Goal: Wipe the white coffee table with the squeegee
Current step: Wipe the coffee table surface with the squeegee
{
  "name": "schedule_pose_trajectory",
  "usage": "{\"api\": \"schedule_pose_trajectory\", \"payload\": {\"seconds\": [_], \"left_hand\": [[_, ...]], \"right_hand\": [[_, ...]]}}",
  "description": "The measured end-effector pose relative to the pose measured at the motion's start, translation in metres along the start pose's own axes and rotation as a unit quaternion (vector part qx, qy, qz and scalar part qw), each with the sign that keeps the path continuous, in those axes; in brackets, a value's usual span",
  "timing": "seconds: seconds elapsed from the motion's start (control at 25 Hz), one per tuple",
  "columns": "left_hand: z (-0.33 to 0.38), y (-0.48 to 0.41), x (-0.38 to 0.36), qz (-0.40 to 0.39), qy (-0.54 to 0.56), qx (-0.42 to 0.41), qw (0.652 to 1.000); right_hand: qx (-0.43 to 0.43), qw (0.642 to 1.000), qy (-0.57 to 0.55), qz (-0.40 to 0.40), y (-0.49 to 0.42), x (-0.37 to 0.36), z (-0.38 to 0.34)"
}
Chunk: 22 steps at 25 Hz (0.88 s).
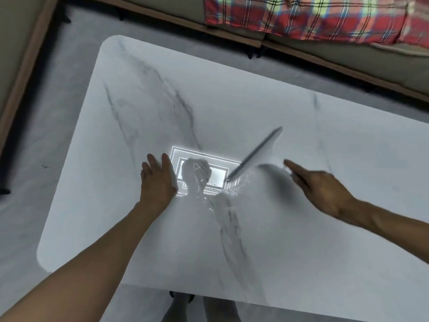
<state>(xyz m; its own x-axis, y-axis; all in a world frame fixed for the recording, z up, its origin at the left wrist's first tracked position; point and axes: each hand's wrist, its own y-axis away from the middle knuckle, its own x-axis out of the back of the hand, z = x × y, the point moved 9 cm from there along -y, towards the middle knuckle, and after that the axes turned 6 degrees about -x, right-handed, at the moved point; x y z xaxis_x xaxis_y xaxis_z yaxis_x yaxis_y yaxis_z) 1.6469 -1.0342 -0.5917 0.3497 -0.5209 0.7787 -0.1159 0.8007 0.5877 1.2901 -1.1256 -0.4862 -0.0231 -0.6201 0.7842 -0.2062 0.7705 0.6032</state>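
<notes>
Head view: right hand (325, 189) grips the squeegee (257, 152) handle, fingers clamped, blade mid-tabletop (139, 94) beside water streaks (229, 205). Left hand (157, 180) rests flat, fingers apart. A tilted blade could skip, leaving streaks.

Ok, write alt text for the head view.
The right hand drags a white squeegee across a white marble-patterned coffee table, pushing a line of water. The left hand rests flat on the tabletop; a plaid blanket lies on the sofa beyond.

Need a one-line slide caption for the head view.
Right hand sweeps a squeegee across the wet white coffee table; left hand rests flat.
</notes>
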Motion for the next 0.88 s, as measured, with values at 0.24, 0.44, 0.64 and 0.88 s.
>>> {"api": "schedule_pose_trajectory", "payload": {"seconds": [0.24, 0.44, 0.64, 0.88], "left_hand": [[-0.040, 0.019, -0.027, 0.015, 0.000, 0.073, 0.997], [-0.052, 0.009, -0.041, -0.008, -0.009, 0.057, 0.998], [-0.054, 0.011, -0.045, -0.010, -0.009, 0.049, 0.999], [-0.051, 0.023, -0.038, -0.015, 0.005, 0.052, 0.999]], "right_hand": [[-0.110, 0.953, -0.278, 0.052, -0.164, 0.048, -0.106], [-0.078, 0.965, -0.233, 0.092, -0.195, 0.033, -0.191], [0.112, 0.991, -0.042, 0.061, -0.131, -0.020, -0.198], [0.141, 0.986, 0.092, -0.015, -0.016, -0.068, -0.067]]}}
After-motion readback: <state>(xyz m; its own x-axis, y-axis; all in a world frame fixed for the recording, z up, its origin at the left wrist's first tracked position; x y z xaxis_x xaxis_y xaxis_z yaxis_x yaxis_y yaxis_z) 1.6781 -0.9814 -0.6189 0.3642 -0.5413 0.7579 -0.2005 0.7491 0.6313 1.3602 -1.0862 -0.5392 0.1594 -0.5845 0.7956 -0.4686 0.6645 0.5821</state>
